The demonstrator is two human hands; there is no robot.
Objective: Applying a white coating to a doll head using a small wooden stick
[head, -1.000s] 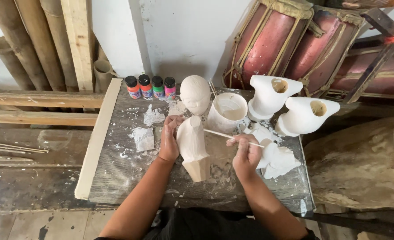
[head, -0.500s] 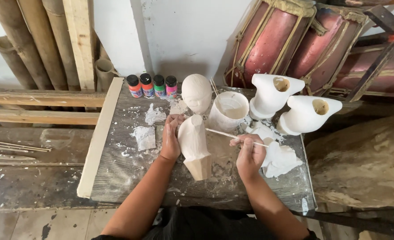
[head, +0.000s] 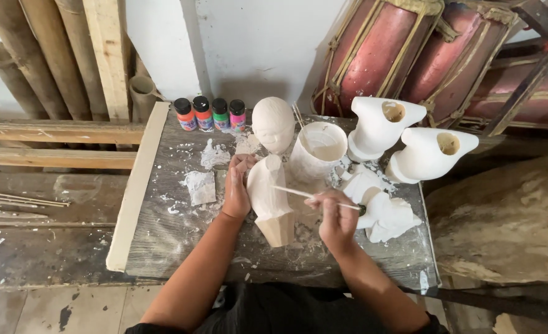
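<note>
Head view: the left hand (head: pixel 237 188) wraps its grip around the left flank of a pale carved figure (head: pixel 271 201) that stands on the counter (head: pixel 162 241), fingers curled near the figure's narrow upper part. The figure's long axis runs from its rounded white top, pointing away from the person, down to its bare wooden base nearest the body, leaning slightly. The right hand (head: pixel 336 216) sits just to the right of the figure, its grip pinched shut on a thin brush (head: pixel 308 196). The brush lies almost level, its tip reaching leftward to the figure's white-coated side, so the figure lies to the left of the right hand and between the two hands. Both hands are close to it; the left one touches it, the right meets it only through the brush.

Behind the figure stand a white head shape (head: pixel 274 124) and a white cup (head: pixel 320 148) with sticks in it. Four small paint bottles (head: pixel 211 114) line the far edge. Two white hollow forms (head: pixel 404 139) stand to the right, and a crumpled white cloth (head: pixel 388 216) lies just beside the right hand.
</note>
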